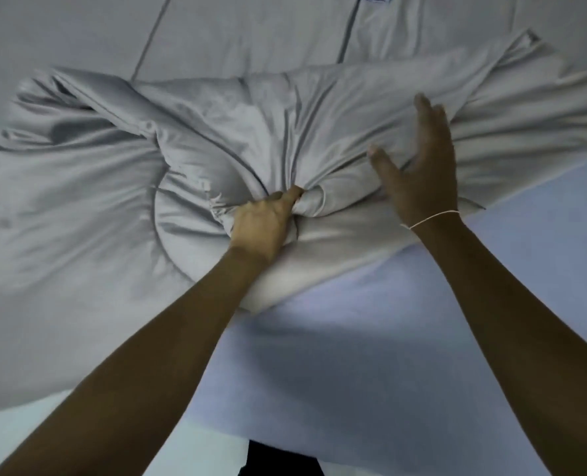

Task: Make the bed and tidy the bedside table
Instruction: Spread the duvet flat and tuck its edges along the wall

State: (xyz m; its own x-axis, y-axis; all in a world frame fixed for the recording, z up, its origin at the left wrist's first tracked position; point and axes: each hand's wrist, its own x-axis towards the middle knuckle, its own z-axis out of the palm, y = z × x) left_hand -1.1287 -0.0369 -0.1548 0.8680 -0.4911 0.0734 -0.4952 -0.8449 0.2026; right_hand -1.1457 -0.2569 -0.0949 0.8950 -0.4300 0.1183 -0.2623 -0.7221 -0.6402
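1. The duvet (216, 139) is showing plain pale grey, with thin darker grey piping lines running across it.
2. The fitted sheet (371, 338) is looking plain pale lavender-blue.
3. A thin white string (433, 217) is circling the right wrist.

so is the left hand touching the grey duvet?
Touching. Head view: left hand grips a bunched fold of the grey duvet, fabric gathered in its fingers.

You see two hands: the left hand (262, 223) at 12 o'clock of centre, the right hand (422, 166) at 2 o'clock. You see one grey duvet (113, 173) from 9 to 3 o'clock, one pale sheet (336, 338) at 5 o'clock, and one thin wristband (429, 218) at 3 o'clock.
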